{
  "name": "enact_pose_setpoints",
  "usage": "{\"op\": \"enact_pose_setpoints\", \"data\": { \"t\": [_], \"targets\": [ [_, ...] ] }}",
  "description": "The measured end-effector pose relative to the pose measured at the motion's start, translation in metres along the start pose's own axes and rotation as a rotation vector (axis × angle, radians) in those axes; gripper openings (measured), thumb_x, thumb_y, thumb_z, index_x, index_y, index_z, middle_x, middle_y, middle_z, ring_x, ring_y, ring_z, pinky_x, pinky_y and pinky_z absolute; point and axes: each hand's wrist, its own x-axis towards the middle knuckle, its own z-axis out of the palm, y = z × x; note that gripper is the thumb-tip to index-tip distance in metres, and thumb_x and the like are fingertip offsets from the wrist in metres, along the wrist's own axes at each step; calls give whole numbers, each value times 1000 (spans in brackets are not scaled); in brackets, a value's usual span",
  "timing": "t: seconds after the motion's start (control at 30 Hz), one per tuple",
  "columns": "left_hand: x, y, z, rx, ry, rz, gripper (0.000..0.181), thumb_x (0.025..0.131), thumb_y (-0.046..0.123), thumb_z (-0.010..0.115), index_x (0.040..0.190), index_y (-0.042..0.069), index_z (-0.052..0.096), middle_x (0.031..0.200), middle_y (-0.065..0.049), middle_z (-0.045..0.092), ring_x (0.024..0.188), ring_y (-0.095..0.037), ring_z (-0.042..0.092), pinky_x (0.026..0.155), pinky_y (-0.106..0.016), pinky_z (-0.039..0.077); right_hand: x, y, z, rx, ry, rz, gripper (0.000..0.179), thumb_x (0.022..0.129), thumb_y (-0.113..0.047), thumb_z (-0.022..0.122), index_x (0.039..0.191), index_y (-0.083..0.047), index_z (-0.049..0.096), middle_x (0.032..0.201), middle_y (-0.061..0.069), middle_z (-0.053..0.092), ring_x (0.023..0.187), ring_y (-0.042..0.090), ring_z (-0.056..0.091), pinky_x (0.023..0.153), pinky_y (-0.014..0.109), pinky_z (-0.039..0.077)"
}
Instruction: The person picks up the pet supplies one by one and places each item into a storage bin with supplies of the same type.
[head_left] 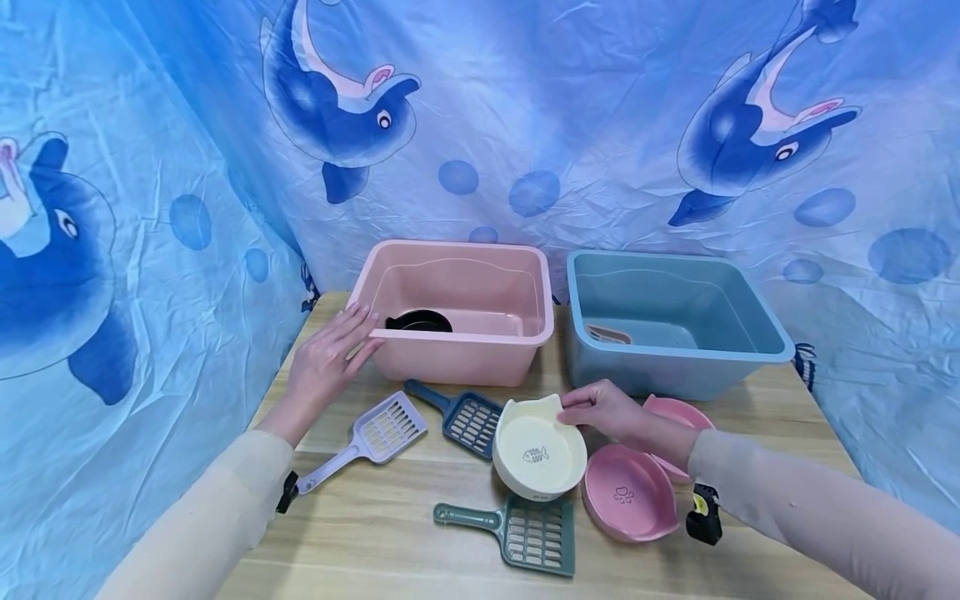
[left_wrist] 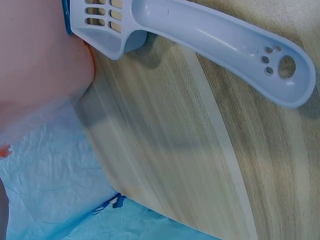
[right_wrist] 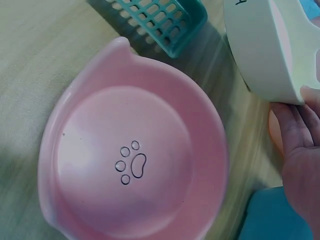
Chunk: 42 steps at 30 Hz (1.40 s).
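Observation:
My right hand (head_left: 603,408) pinches the rim of a cream cat-eared bowl (head_left: 536,467) with a fishbone print. In the right wrist view, the thumb lies inside the rim and the fingers outside the cream bowl (right_wrist: 260,55), which is tilted above the wooden table. My left hand (head_left: 330,354) rests on the front left corner of a pink bin (head_left: 465,338), fingers extended over its rim. A black bowl (head_left: 431,320) sits inside that bin. Beside the cream bowl lies a pink bowl (head_left: 630,492) with a paw print; another pink bowl (head_left: 678,412) is partly hidden behind my right wrist.
A blue bin (head_left: 675,354) on the right contains a small peach-coloured slotted scoop (head_left: 609,335). On the wooden table (head_left: 360,533) lie a lavender litter scoop (head_left: 386,429), a navy litter scoop (head_left: 472,421) and a green litter scoop (head_left: 536,537). Dolphin-printed cloth (head_left: 480,108) hangs behind.

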Motion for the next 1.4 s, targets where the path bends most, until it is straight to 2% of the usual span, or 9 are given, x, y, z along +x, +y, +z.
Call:
{"op": "enact_pose_setpoints", "data": {
  "t": [0.2, 0.4, 0.5, 0.63, 0.77, 0.9, 1.0, 1.2, 1.4],
  "targets": [
    [1, 0, 0, 2, -1, 7, 71, 111, 62, 37, 135, 6, 73, 134, -21, 71, 125, -42, 69, 102, -58, 58, 1, 0, 0, -8, -1, 13, 29, 98, -2, 76, 122, 12, 74, 108, 19, 80, 92, 15, 77, 83, 32, 67],
    [2, -1, 1, 3, 8, 14, 72, 111, 62, 37, 132, 4, 75, 133, -21, 71, 123, -42, 70, 101, -58, 58, -1, -17, -9, -66, -27, 29, 30, 98, -8, 78, 124, 6, 76, 110, 16, 81, 96, 20, 78, 88, 38, 67],
    [2, -2, 0, 6, 8, 13, 73, 110, 62, 36, 133, 5, 75, 133, -21, 71, 124, -42, 70, 101, -58, 59, -1, -33, -17, -110, -39, 6, 30, 97, -9, 79, 124, 4, 77, 110, 15, 81, 97, 19, 78, 89, 39, 66],
    [1, -2, -1, 11, 1, 8, 72, 110, 62, 36, 134, 5, 74, 135, -20, 71, 125, -41, 69, 102, -58, 58, -1, -60, -26, -123, -55, -27, 31, 97, -6, 78, 125, 8, 75, 112, 17, 80, 99, 18, 78, 91, 37, 66],
    [1, -2, -1, 14, -9, 18, 73, 111, 62, 35, 133, 4, 74, 134, -21, 71, 124, -42, 69, 102, -58, 59, 0, -94, -36, -145, -44, -36, 32, 98, -5, 77, 126, 9, 73, 112, 17, 80, 98, 16, 78, 91, 36, 66],
    [2, -2, -1, -3, 3, 33, 68, 111, 59, 40, 134, 5, 74, 134, -21, 71, 124, -42, 70, 102, -59, 58, 5, -127, -50, -197, -37, -41, 32, 99, -7, 77, 129, 6, 74, 112, 15, 80, 97, 18, 77, 89, 36, 66],
    [2, -4, 0, -13, 23, 53, 61, 111, 54, 47, 134, 4, 74, 132, -21, 72, 123, -43, 70, 101, -59, 58, 17, -150, -59, -240, -35, -38, 32, 100, -10, 77, 130, 3, 74, 112, 14, 81, 97, 19, 77, 89, 36, 66],
    [4, -8, 3, -33, 73, 90, 53, 108, 46, 60, 130, 0, 75, 127, -23, 74, 119, -44, 72, 97, -62, 60, 49, -186, -70, -310, -37, -72, 31, 103, -13, 74, 131, 0, 75, 118, 12, 79, 105, 21, 75, 98, 41, 63],
    [2, -8, 4, -4, 65, 89, 63, 112, 54, 46, 128, 1, 76, 127, -22, 74, 119, -43, 72, 99, -59, 60, 93, -202, -71, -349, -44, -113, 32, 103, -11, 74, 132, -1, 74, 125, 15, 77, 107, 23, 75, 94, 38, 65]
  ]
}}
